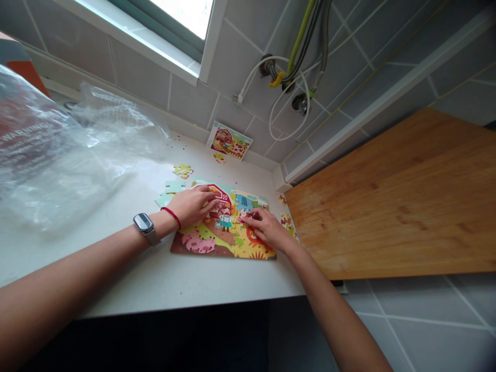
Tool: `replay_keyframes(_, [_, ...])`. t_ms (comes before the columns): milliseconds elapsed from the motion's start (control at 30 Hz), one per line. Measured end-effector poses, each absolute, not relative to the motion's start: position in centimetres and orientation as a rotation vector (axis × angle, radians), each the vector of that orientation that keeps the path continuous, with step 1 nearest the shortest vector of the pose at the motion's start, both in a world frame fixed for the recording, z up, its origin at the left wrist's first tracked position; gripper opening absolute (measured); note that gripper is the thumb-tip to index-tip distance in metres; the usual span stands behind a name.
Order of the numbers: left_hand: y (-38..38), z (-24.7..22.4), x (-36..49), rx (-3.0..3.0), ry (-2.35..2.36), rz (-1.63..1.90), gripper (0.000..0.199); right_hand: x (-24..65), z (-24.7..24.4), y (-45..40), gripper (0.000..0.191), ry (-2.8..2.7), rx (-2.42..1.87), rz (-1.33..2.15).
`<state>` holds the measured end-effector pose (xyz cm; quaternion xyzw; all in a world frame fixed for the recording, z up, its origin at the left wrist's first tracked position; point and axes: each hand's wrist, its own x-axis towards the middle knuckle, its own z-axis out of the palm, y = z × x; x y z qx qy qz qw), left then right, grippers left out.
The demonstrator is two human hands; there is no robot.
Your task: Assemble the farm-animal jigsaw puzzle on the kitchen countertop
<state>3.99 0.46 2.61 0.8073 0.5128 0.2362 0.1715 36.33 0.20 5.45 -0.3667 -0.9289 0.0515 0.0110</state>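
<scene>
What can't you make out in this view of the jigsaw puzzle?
Head view:
Puzzle beneath the left hand and right hand: hidden by those hands.
Bag print: mostly obscured by crinkled plastic.
Bag's far end: cut off by the left edge.
Loose piece: picture too small to read.

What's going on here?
One person is working bare-handed on a farm-scene jigsaw puzzle on a white countertop. The left hand rests on the puzzle near the red barn, and the right hand has its fingertips on pieces at the puzzle's middle. Loose pieces lie beyond it, near a farm picture card at the wall. A clear plastic bag lies to the left.
</scene>
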Motion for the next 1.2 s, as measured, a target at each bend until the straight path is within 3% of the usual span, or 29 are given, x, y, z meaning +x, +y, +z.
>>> replay_keyframes(400, [0.4, 2.5, 4.0, 2.353, 1.441, 0.668, 0.049, 35.8, 6.7, 0.0, 0.072, -3.02, -1.341, 0.091])
replay_keyframes(733, [0.4, 2.5, 4.0, 2.324, 1.437, 0.684, 0.047, 34.3, 7.0, -0.4, 0.059, -2.951, -1.201, 0.026])
replay_keyframes(900, [0.5, 2.1, 4.0, 2.336, 1.422, 0.736, 0.044, 32.5, 5.7, -0.5, 0.048, -2.925, -1.04, 0.152])
replay_keyframes(1200, [0.3, 2.7, 4.1, 2.458, 1.4, 0.713, 0.038, 33.8, 4.4, -2.2, 0.036, -2.584, -1.227, 0.144])
